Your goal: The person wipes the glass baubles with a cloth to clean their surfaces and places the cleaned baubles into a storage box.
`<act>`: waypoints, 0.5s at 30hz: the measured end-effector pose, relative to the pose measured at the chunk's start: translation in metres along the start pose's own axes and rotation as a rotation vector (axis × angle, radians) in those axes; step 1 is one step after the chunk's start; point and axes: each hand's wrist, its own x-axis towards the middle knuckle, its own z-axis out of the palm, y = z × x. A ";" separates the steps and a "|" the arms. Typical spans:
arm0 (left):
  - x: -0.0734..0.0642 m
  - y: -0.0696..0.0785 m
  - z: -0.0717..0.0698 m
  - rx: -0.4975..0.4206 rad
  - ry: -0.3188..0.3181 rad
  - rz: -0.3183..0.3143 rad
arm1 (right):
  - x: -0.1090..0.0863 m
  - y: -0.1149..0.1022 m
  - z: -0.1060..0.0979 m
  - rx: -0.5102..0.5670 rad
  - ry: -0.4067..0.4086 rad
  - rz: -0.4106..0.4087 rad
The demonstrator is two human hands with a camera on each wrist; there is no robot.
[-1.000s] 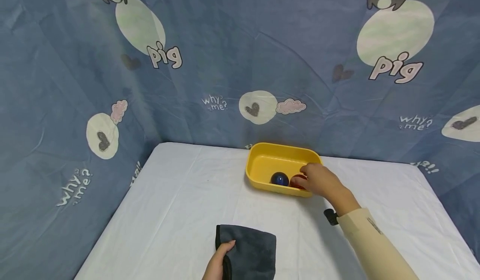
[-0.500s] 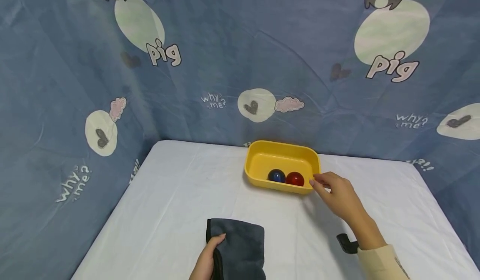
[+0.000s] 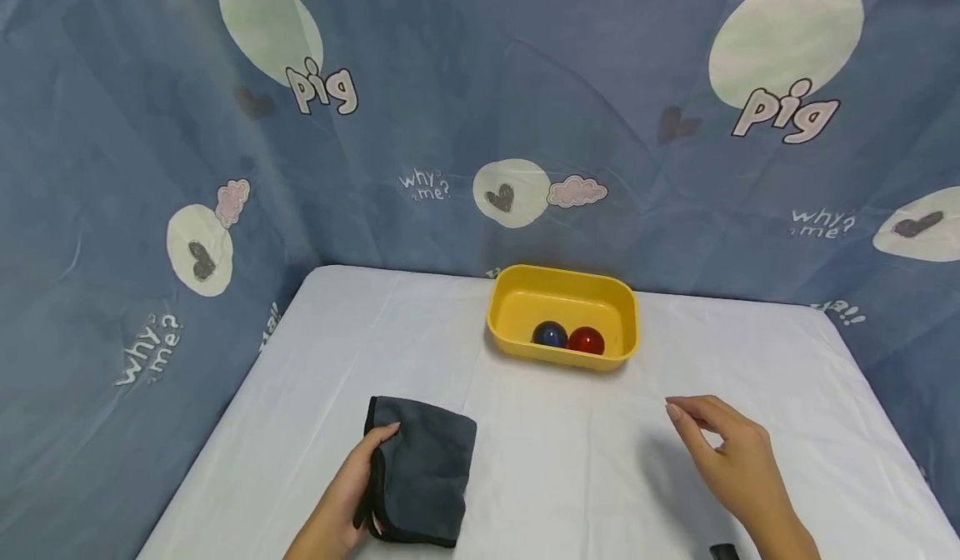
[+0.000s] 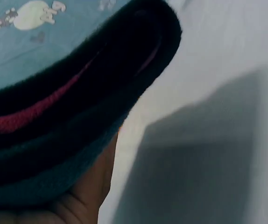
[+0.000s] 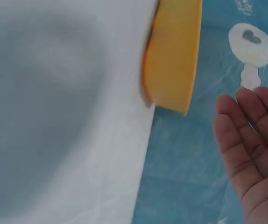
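My left hand (image 3: 348,485) grips a folded dark grey cloth (image 3: 427,468) by its left edge, thumb on top, above the near part of the table. In the left wrist view the cloth (image 4: 54,158) shows thick folded layers with a strip of pink between them. My right hand (image 3: 738,460) hovers over the table on the right with nothing in it, its fingers loosely bent. A yellow plastic tub (image 3: 558,358) stands at the far edge of the table. Inside it a dark blue ball (image 3: 550,334) and a red ball (image 3: 587,341) lie side by side near the front wall.
A white cloth (image 3: 540,452) covers the table. Behind and to the left hangs a blue fabric backdrop (image 3: 420,60) printed with pigs and lettering. A dark piece (image 3: 724,551) shows at my right wrist.
My right hand has left the red ball in the tub and drawn back toward me, to the right. The left hand has moved left and farther into view with the cloth.
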 end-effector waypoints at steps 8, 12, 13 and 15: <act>0.017 0.012 -0.023 -0.038 -0.060 0.065 | -0.040 0.013 0.000 0.021 0.022 0.147; 0.023 0.012 -0.030 0.044 0.014 0.042 | -0.057 0.014 0.004 0.047 0.017 0.239; 0.024 0.013 -0.032 0.075 0.029 0.046 | -0.060 0.014 0.005 0.048 0.018 0.258; 0.025 0.014 -0.035 0.141 0.037 0.069 | -0.064 0.013 0.007 0.047 0.017 0.282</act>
